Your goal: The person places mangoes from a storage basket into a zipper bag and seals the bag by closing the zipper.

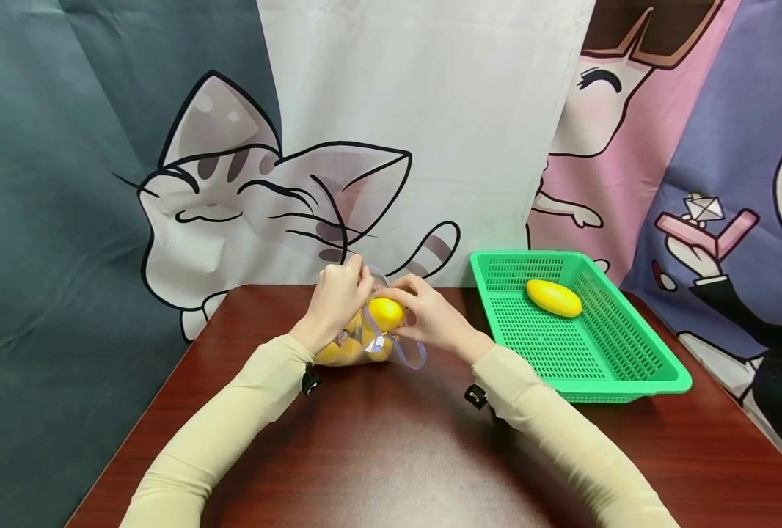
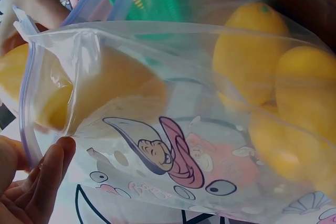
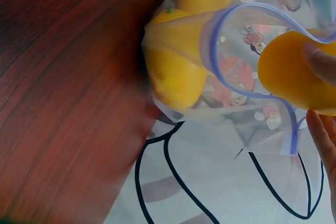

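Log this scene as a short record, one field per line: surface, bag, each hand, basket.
surface: dark wooden table
bag: clear zip bag with cartoon print, several yellow lemons inside
left hand: grip on the bag's open rim
right hand: grip on one lemon at the bag's mouth
basket: green plastic basket to the right, apart from the bag
basket contents: one yellow fruit

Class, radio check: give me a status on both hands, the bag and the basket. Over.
Left hand grips zip bag at its mouth. Right hand holds a yellow fruit at the opening. More fruit in bag; one fruit in green basket. Nothing blocking.
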`<move>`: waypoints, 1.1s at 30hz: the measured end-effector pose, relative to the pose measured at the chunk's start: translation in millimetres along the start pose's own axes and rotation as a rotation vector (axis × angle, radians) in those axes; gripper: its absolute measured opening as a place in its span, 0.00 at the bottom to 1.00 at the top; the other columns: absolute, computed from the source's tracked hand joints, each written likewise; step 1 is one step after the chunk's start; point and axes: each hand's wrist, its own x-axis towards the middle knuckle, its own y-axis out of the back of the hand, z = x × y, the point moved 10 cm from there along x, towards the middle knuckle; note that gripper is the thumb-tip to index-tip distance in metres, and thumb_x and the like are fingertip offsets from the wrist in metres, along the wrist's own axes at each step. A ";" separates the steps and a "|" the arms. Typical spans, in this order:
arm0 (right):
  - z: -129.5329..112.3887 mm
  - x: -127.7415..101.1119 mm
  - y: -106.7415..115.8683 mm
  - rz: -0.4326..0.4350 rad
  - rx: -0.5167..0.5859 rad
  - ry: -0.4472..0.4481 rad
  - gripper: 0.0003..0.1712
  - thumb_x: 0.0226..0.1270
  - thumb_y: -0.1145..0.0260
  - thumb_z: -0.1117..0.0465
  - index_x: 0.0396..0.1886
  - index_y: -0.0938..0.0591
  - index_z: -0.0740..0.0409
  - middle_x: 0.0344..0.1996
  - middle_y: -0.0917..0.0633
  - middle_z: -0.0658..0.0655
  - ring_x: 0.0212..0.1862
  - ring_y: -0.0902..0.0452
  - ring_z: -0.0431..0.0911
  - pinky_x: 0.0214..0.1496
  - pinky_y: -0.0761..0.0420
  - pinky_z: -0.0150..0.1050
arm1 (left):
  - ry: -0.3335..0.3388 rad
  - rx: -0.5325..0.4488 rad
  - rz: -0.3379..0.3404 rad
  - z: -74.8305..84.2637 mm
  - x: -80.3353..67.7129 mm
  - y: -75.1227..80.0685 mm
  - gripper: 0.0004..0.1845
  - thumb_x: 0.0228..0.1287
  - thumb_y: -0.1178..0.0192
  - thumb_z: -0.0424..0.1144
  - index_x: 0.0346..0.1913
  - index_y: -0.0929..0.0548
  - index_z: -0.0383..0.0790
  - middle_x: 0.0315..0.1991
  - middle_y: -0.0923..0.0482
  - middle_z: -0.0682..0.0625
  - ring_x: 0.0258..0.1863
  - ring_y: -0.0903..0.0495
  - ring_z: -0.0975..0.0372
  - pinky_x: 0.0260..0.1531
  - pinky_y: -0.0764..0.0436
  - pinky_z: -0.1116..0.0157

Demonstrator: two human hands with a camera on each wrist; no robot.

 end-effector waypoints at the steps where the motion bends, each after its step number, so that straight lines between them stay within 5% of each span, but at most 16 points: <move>1: 0.0 0.2 -1.4 -0.001 -0.011 0.007 0.34 0.46 0.23 0.64 0.57 0.22 0.52 0.47 0.25 0.57 0.41 0.25 0.45 0.37 0.23 0.28 | -0.002 -0.001 0.004 0.3 0.2 0.4 0.09 0.63 0.48 0.30 0.25 0.29 0.35 0.10 0.39 0.50 0.06 0.37 0.64 0.08 0.38 0.73; 7: 0.2 2.1 2.7 0.023 -0.007 0.010 0.25 0.51 0.31 0.75 0.51 0.18 0.54 0.44 0.22 0.56 0.36 0.21 0.45 0.35 0.22 0.28 | -0.022 0.002 0.038 3.0 2.2 3.6 0.08 0.63 0.48 0.29 0.25 0.29 0.35 0.09 0.37 0.50 0.07 0.35 0.63 0.09 0.38 0.72; 17: 10.9 7.7 30.5 -0.009 0.124 -0.114 0.15 0.58 0.31 0.66 0.47 0.18 0.59 0.41 0.19 0.55 0.39 0.18 0.45 0.41 0.19 0.31 | 0.010 -0.036 0.021 0.9 3.3 0.1 0.10 0.64 0.50 0.31 0.24 0.30 0.37 0.10 0.34 0.51 0.07 0.33 0.64 0.09 0.37 0.72; 26: 24.9 3.8 45.6 -0.050 0.121 -0.152 0.14 0.61 0.33 0.63 0.47 0.18 0.57 0.42 0.19 0.56 0.41 0.17 0.46 0.43 0.18 0.40 | 0.022 -0.038 0.021 0.8 1.2 -2.0 0.10 0.64 0.49 0.32 0.24 0.30 0.38 0.10 0.35 0.52 0.08 0.33 0.63 0.11 0.36 0.71; 33: 39.3 0.6 58.6 -0.085 0.112 -0.211 0.14 0.61 0.33 0.61 0.48 0.18 0.56 0.42 0.20 0.54 0.42 0.18 0.46 0.41 0.17 0.37 | 0.012 -0.033 0.026 1.0 1.3 -2.6 0.10 0.64 0.49 0.32 0.23 0.31 0.39 0.10 0.37 0.52 0.08 0.35 0.63 0.10 0.38 0.71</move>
